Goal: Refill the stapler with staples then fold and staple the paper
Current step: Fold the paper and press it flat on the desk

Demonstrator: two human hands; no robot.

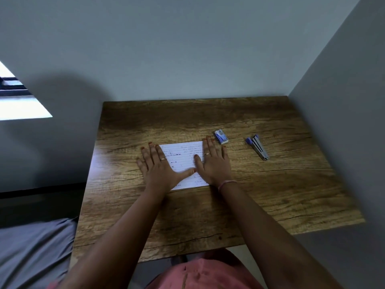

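Note:
A lined white paper [183, 157] with handwriting lies flat in the middle of the wooden table [270, 195]. My left hand [158, 165] rests palm down over its left edge, fingers spread. My right hand [212, 161] lies palm down over its right edge, fingers spread; the two thumbs nearly meet on the sheet. A small blue and white staple box [221, 137] sits just beyond my right fingertips. Further right lies a blue and silver stapler [258, 146], well apart from both hands.
The table stands in a corner, with a grey wall behind it and another along its right side. A bright window [16, 101] is at the far left. A grey bed surface [31, 247] lies left of the table.

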